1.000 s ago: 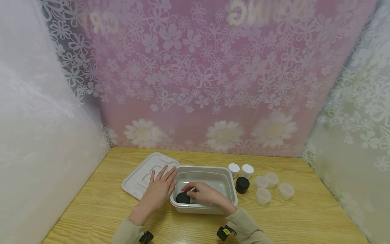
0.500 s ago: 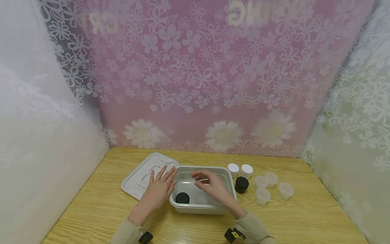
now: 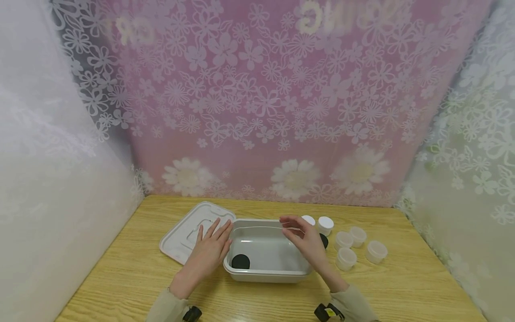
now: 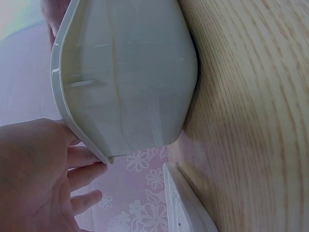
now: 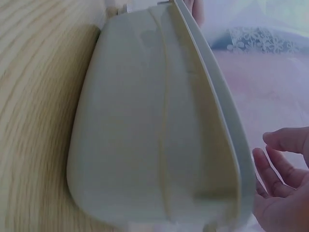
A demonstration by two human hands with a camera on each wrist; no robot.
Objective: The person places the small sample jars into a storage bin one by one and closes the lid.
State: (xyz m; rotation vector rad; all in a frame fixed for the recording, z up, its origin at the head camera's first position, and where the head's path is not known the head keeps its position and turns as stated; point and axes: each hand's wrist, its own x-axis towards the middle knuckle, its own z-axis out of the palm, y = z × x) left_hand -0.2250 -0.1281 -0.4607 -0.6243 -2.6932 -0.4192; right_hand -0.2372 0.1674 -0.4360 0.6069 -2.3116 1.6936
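A grey plastic box [image 3: 267,277] stands on the table; a small black-topped jar [image 3: 241,261] sits inside its front left corner. My left hand [image 3: 207,252] has its fingers straight and spread, touching the box's left rim; the left wrist view shows those fingers [image 4: 87,176] along the rim's corner. Over the right end of the box hovers my right hand [image 3: 309,246], thumb and fingers loosely bent with a gap between them and nothing held. Behind that hand, a second black jar [image 3: 324,241] and a white-lidded jar [image 3: 308,219] are partly hidden.
The box's pale lid [image 3: 187,237] lies flat at the left, partly under the left hand in this view. Right of the box stand another white-lidded jar [image 3: 325,225] and several translucent jars [image 3: 376,252]. A pink floral curtain [image 3: 257,112] hangs behind the table.
My right hand has let go of the black jar in the box corner, risen, and moved right across the box to its right end. The left hand has stayed put.
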